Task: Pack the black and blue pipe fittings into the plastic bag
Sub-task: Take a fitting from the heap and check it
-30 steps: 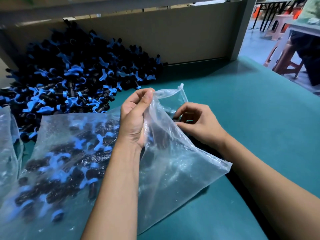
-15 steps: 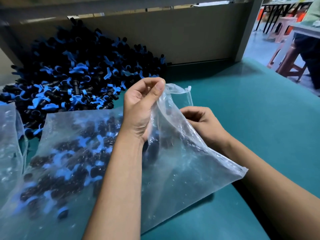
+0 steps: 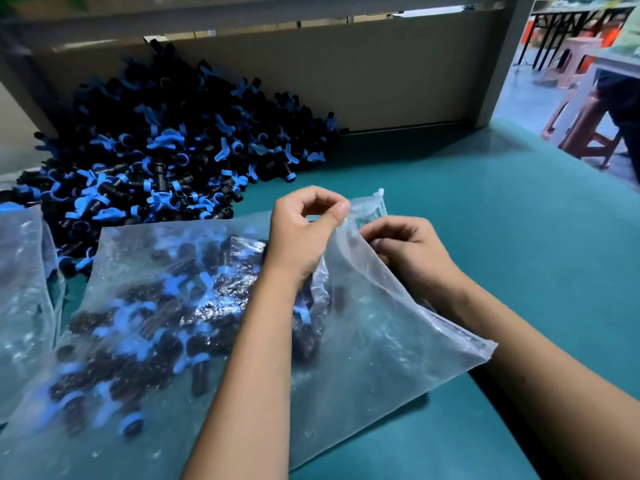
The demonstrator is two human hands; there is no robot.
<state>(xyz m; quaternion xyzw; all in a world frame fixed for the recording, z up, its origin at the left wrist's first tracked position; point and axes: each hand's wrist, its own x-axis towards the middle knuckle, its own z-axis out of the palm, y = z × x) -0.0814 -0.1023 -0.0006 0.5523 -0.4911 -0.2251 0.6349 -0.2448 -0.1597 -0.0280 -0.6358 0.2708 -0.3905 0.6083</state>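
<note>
A clear plastic bag (image 3: 381,341) lies across the teal table, its mouth raised toward the far side. Several black and blue pipe fittings (image 3: 145,327) show through its left half. My left hand (image 3: 304,233) pinches the bag's upper edge between thumb and curled fingers. My right hand (image 3: 408,247) sits just to the right with curled fingers at the bag's mouth, partly behind the film; I cannot see whether it holds a fitting. A big heap of loose fittings (image 3: 166,157) is piled at the far left against the back panel.
A second clear bag (image 3: 24,289) lies at the left edge. A beige back panel (image 3: 398,74) closes the far side. The teal table (image 3: 519,237) stretches to the right. Beyond its right edge stand stools (image 3: 585,133) and a seated person.
Both hands and the bag's mouth have dropped lower and come closer together. The bag's mouth has narrowed, and my right hand has moved up against the film by my left thumb.
</note>
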